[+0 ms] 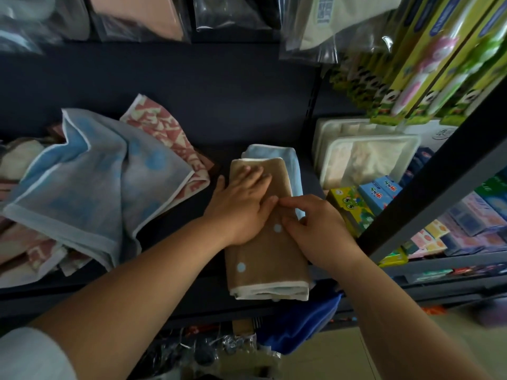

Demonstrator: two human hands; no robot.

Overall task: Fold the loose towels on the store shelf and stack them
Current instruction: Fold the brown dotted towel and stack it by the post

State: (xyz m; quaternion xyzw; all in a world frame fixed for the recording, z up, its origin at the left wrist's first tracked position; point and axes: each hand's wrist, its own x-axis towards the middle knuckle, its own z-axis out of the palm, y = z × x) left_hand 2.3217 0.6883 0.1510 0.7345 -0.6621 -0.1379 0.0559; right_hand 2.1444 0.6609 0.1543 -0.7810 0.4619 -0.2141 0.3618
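Shelf (192, 297) dark, matte; small cartons (378, 193) at 3 o'clock. Brown dotted towel (263, 259), folded oblong with white hem, lay at centre atop folded pale-blue towel (274, 152). Left hand (241, 207) pressed it flat, fingers straight. Right hand (321, 229) bent, fingertips on its 3 o'clock edge; pinch unclear. Loose blue towel (90, 182) lay rumpled at 9 o'clock over red-patterned towel (162, 127).

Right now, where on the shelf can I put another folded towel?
Bare shelf shows between the loose blue towel and the folded brown towel, plus a narrow strip behind that stack. The right is crowded with white trays and boxes; the left is heaped with towels.
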